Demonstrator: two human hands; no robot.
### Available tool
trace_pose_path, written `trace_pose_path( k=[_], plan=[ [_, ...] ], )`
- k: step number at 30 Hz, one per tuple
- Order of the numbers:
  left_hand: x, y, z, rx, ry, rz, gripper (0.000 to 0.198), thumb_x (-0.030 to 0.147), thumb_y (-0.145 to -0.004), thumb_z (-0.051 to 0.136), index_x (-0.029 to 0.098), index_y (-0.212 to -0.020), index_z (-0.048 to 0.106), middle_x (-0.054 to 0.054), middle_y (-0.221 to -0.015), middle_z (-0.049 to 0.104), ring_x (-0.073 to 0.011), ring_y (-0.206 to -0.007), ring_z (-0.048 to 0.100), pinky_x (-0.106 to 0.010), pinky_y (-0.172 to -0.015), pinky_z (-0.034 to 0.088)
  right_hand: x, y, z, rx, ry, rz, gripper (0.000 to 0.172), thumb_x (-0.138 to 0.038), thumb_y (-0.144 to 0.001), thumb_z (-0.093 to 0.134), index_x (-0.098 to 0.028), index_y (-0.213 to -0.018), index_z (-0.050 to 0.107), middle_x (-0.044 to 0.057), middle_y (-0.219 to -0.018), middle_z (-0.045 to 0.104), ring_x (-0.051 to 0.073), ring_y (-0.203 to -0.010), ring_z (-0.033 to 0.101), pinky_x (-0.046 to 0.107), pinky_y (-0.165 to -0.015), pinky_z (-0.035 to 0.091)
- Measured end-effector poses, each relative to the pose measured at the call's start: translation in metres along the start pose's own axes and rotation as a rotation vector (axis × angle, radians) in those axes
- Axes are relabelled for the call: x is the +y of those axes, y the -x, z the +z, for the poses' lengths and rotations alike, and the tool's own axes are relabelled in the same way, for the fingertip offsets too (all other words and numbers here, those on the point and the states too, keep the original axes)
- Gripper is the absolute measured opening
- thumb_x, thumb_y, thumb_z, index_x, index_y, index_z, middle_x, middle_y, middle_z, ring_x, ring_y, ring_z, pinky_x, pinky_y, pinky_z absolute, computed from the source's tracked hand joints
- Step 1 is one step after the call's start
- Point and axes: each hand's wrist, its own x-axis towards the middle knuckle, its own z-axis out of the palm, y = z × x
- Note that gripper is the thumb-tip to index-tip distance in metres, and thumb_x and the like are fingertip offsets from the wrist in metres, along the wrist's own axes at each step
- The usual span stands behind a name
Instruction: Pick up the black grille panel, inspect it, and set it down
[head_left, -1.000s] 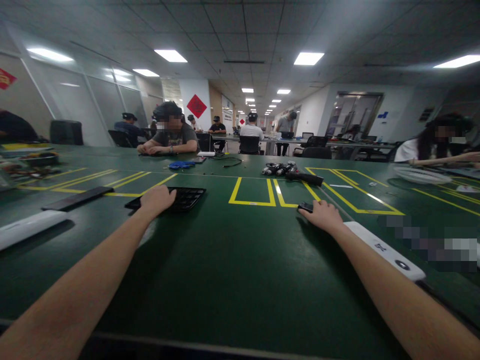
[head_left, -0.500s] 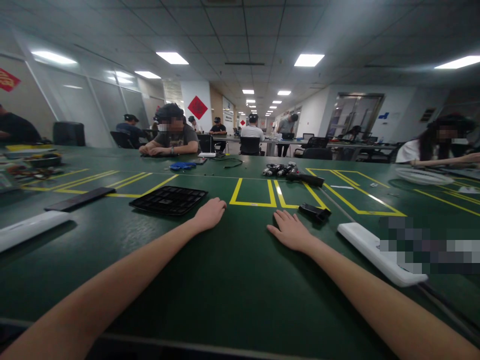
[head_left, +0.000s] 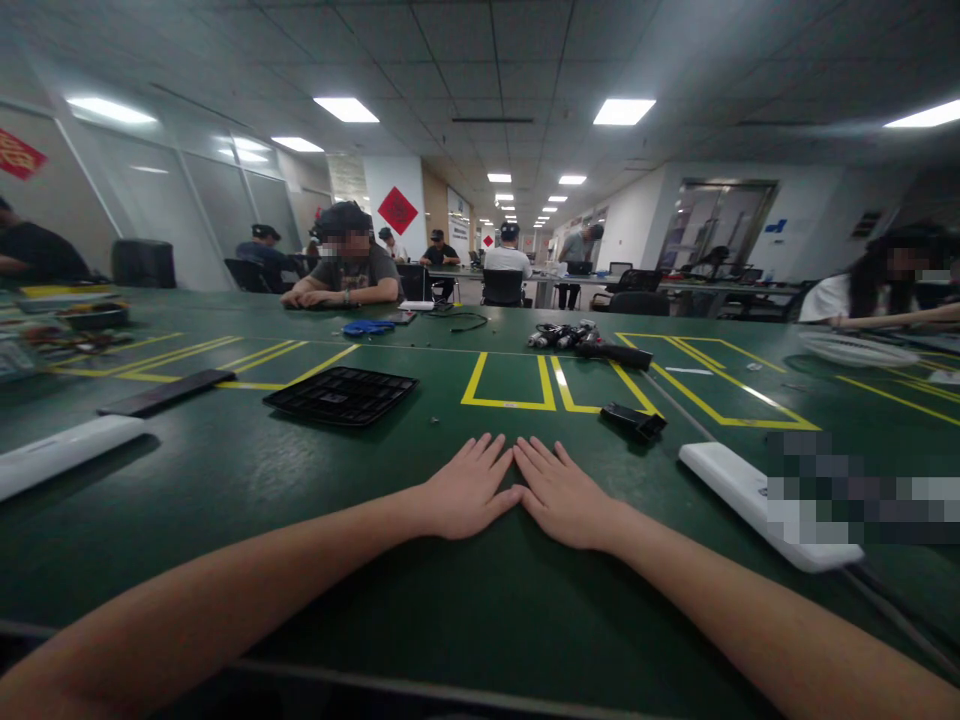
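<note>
My left hand (head_left: 466,492) lies flat and open on the green table (head_left: 450,600), fingers stretched forward, holding nothing. My right hand (head_left: 564,493) lies flat and open beside it, and the two touch at the thumbs and forefingers. A black compartment tray (head_left: 341,394) sits to the far left of my hands. A small black part (head_left: 632,419) lies to the far right of them, near the yellow marked boxes (head_left: 510,382).
A long white bar (head_left: 765,500) lies at the right and another white bar (head_left: 64,450) at the left, with a black strip (head_left: 165,391) behind it. Black tools (head_left: 581,342) lie further back. Several people sit at the far tables; one person (head_left: 346,268) faces me.
My left hand left the black tray and my right hand left the small black part. Both slid inward and back until they met flat at the table's middle.
</note>
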Motion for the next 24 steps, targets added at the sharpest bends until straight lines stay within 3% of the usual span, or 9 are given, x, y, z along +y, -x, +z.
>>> trace_pose_path(
  k=[4,6,10,13,16,18,21,24],
  plan=[
    [-0.005,-0.005,-0.008,0.052,0.012,0.029,0.065,0.055,-0.087,0.019,0.015,-0.136,0.031,-0.013,-0.143,0.028,-0.0257,-0.132,0.025,-0.04,-0.105,0.018,0.004,-0.001,-0.007,-0.017,-0.051,-0.011,0.065,-0.048,-0.089,0.017,-0.008,-0.14,0.019,0.011,-0.147,0.014,0.024,-0.136,0.009,0.046,-0.109,0.007],
    [-0.018,-0.011,-0.015,0.146,0.004,0.008,0.055,0.047,-0.09,0.02,0.015,-0.129,0.043,-0.012,-0.137,0.04,-0.0223,-0.126,0.035,-0.036,-0.103,0.024,0.014,-0.004,-0.017,-0.015,-0.099,-0.008,0.067,-0.053,-0.088,0.018,-0.011,-0.14,0.022,0.01,-0.147,0.017,0.023,-0.135,0.013,0.045,-0.109,0.011],
    [-0.063,-0.02,-0.029,0.35,-0.124,-0.255,0.044,0.036,-0.09,0.029,0.011,-0.119,0.05,-0.014,-0.119,0.052,-0.0235,-0.11,0.048,-0.034,-0.093,0.035,0.055,-0.011,-0.038,0.213,0.025,0.221,0.06,-0.048,-0.089,0.023,-0.013,-0.137,0.03,0.011,-0.146,0.024,0.025,-0.134,0.018,0.045,-0.108,0.017],
    [-0.095,-0.022,-0.031,0.288,-0.187,-0.411,0.04,0.036,-0.087,0.037,0.012,-0.116,0.05,-0.015,-0.109,0.053,-0.0255,-0.1,0.053,-0.036,-0.084,0.04,0.096,-0.012,-0.043,0.368,0.216,0.478,0.056,-0.041,-0.089,0.027,-0.01,-0.136,0.03,0.015,-0.145,0.023,0.03,-0.133,0.017,0.049,-0.105,0.018],
    [-0.111,-0.021,-0.026,0.179,-0.174,-0.398,0.029,0.03,-0.087,0.037,0.013,-0.102,0.054,-0.014,-0.1,0.056,-0.0236,-0.091,0.056,-0.034,-0.078,0.042,0.124,-0.007,-0.036,0.322,0.27,0.65,0.055,-0.042,-0.088,0.028,-0.011,-0.133,0.035,0.016,-0.142,0.03,0.035,-0.129,0.024,0.056,-0.1,0.022],
    [-0.113,-0.02,-0.023,0.168,-0.145,-0.355,0.022,0.025,-0.086,0.037,0.013,-0.093,0.055,-0.013,-0.095,0.058,-0.0224,-0.087,0.057,-0.033,-0.076,0.042,0.132,-0.004,-0.031,0.252,0.251,0.674,0.052,-0.042,-0.087,0.029,-0.012,-0.129,0.04,0.016,-0.135,0.04,0.036,-0.124,0.032,0.057,-0.096,0.027],
    [-0.114,-0.02,-0.025,0.258,-0.006,-0.344,0.015,0.025,-0.083,0.042,0.014,-0.081,0.053,-0.011,-0.087,0.06,-0.0211,-0.082,0.057,-0.032,-0.074,0.042,0.134,-0.001,-0.028,0.205,0.245,0.653,0.048,-0.041,-0.087,0.029,-0.014,-0.124,0.044,0.016,-0.126,0.049,0.035,-0.118,0.039,0.056,-0.093,0.03],
    [-0.125,-0.019,-0.04,0.43,0.43,-0.49,0.009,0.022,-0.08,0.044,0.016,-0.076,0.049,-0.006,-0.078,0.06,-0.0149,-0.066,0.055,-0.027,-0.063,0.044,0.134,0.0,-0.029,0.201,0.248,0.646,0.046,-0.04,-0.087,0.03,-0.015,-0.122,0.045,0.016,-0.124,0.05,0.034,-0.117,0.039,0.056,-0.092,0.03]
  ],
)
